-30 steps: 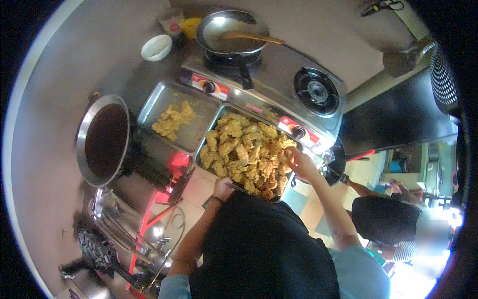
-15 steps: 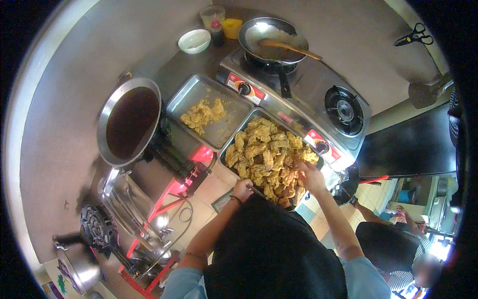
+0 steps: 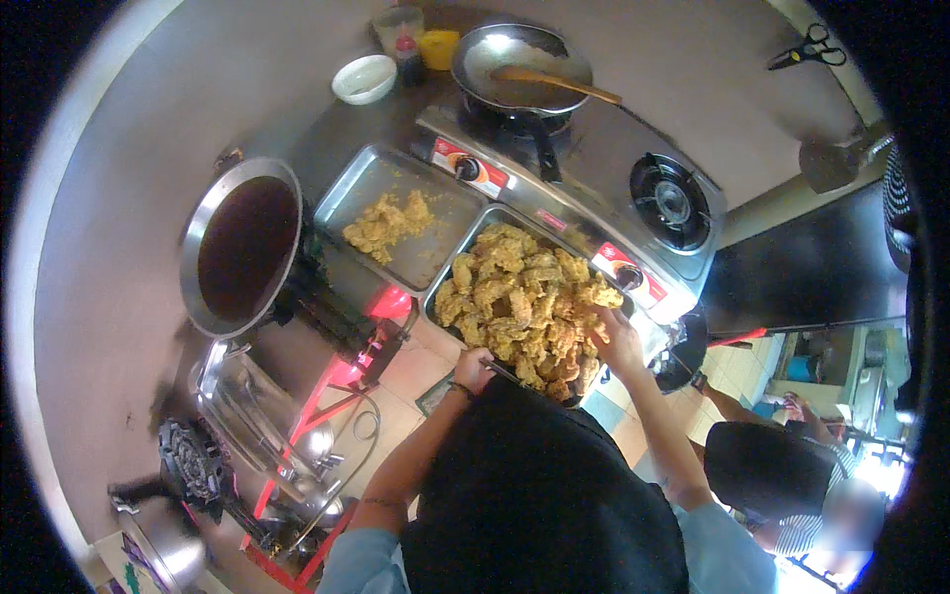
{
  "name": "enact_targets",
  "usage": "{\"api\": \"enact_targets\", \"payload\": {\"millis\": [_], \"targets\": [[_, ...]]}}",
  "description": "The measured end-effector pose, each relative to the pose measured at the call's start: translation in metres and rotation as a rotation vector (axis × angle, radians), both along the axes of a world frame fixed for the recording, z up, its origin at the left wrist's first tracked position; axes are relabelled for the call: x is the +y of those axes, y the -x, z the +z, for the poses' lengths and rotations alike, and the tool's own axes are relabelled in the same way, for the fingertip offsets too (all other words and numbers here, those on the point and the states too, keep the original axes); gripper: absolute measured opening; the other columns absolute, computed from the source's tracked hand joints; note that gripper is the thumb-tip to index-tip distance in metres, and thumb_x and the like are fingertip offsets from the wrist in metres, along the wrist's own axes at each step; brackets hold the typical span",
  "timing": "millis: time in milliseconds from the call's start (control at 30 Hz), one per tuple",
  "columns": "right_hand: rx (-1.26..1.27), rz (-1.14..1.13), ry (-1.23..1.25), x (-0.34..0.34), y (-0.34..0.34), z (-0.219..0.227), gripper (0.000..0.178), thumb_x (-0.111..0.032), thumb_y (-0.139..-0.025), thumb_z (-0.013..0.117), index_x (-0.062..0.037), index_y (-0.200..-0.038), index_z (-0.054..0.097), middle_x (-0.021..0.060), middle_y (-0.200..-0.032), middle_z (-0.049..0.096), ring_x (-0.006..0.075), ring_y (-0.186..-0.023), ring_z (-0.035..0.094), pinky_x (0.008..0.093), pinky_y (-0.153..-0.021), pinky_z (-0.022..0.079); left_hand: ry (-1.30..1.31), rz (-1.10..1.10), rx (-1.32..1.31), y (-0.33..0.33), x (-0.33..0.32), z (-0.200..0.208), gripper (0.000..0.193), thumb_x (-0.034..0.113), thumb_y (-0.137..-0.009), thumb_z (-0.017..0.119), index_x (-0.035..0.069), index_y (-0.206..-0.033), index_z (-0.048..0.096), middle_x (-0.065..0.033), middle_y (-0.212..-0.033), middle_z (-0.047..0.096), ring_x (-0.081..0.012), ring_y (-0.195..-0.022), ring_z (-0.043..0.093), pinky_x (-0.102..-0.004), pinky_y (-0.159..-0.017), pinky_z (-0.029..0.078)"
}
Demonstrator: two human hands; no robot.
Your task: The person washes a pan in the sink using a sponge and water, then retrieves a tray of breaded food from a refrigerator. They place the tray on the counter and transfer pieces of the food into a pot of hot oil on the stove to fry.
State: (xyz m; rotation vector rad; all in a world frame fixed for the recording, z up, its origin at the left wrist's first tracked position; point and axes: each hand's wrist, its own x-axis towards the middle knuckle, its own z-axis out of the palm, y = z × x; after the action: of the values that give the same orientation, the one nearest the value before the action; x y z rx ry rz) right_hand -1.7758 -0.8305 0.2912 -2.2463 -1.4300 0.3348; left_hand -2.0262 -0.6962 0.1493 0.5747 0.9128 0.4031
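Observation:
A metal tray [image 3: 433, 315] heaped with golden-brown pieces of fried chicken [image 3: 524, 297] is in front of me, against my black apron [image 3: 539, 485]. My left hand [image 3: 473, 368] is closed round the tray's near left rim. At the heap's right side, my right hand [image 3: 617, 342] has its fingers bent against a fried chicken piece [image 3: 606, 294] near the rim. The fingertips are partly hidden among the pieces. Beside this tray, to the left, a second metal tray [image 3: 455, 213] holds a small pile of fried crumbs and bits [image 3: 389, 226].
Beyond the trays stands a two-burner stove [image 3: 594, 203] with a wok [image 3: 475, 74] and wooden spatula [image 3: 564, 84]. A big pan of dark liquid [image 3: 247, 252] sits at left. A white bowl [image 3: 363, 79] is at the back. Another person [image 3: 772, 470] is at lower right.
My right hand has shifted away from me along the tray's right side, from the browner pieces toward the rim. My left hand keeps its hold on the tray. The whole view has shifted slightly.

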Motion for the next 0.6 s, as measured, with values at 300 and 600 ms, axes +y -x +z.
{"api": "enact_targets", "payload": {"millis": [300, 600], "targets": [[-0.156, 0.088, 0.148, 0.008, 0.008, -0.010, 0.036, -0.017, -0.081, 0.060, -0.0236, -0.116, 0.054, 0.0098, -0.105, 0.054, 0.0296, -0.099, 0.055, 0.0392, -0.078, 0.050, -1.210, -0.397, 0.376, 0.014, -0.005, -0.033, 0.012, 0.011, -0.067, 0.064, 0.002, -0.072, 0.057, -0.0113, -0.062, 0.058, -0.0198, -0.055, 0.055, -0.0314, -0.053, 0.043], [0.089, 0.028, 0.378, 0.008, -0.008, -0.046, 0.046, -0.008, -0.084, 0.045, -0.0172, -0.129, 0.045, 0.0170, -0.112, 0.052, 0.0309, -0.090, 0.059, 0.0414, -0.068, 0.051, -1.802, -0.647, 0.398, 0.019, 0.009, -0.044, 0.031, 0.040, -0.069, 0.070, 0.012, -0.061, 0.060, -0.0047, -0.051, 0.051, -0.0265, -0.048, 0.051, -0.0387, -0.047, 0.040]]}}
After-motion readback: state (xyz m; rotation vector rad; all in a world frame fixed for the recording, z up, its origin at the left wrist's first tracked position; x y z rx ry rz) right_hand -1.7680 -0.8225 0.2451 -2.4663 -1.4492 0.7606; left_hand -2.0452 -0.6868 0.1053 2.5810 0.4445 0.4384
